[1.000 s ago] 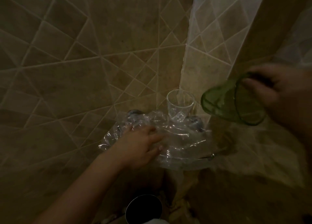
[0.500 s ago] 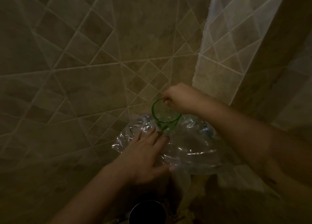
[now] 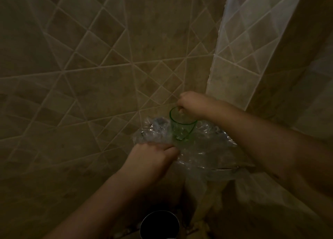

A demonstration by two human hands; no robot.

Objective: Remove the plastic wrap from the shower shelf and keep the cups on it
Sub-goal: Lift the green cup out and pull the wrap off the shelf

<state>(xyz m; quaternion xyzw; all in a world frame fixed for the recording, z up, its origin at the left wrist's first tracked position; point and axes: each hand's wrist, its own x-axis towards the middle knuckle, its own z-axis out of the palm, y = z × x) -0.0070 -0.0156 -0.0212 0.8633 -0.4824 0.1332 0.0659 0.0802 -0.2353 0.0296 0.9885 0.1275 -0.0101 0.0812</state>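
A corner shower shelf (image 3: 225, 170) is covered in crinkled clear plastic wrap (image 3: 203, 148). A green see-through cup (image 3: 181, 126) stands upright at the back of the shelf, on the wrap. My right hand (image 3: 193, 103) pinches the cup's far rim from above. My left hand (image 3: 153, 157) is closed on the wrap's front left edge, fingers curled into the film. The clear cup seen before is hidden; I cannot tell whether it sits inside the green one.
Diagonal beige tiled walls (image 3: 108, 67) meet at the corner behind the shelf. A lighter tiled column (image 3: 239, 58) rises on the right. A dark round metal cup (image 3: 159, 224) sits below at the bottom edge.
My right hand carried the green cup from the right to where the clear cup stood. My left hand went from lying flat on the wrap to gripping its edge.
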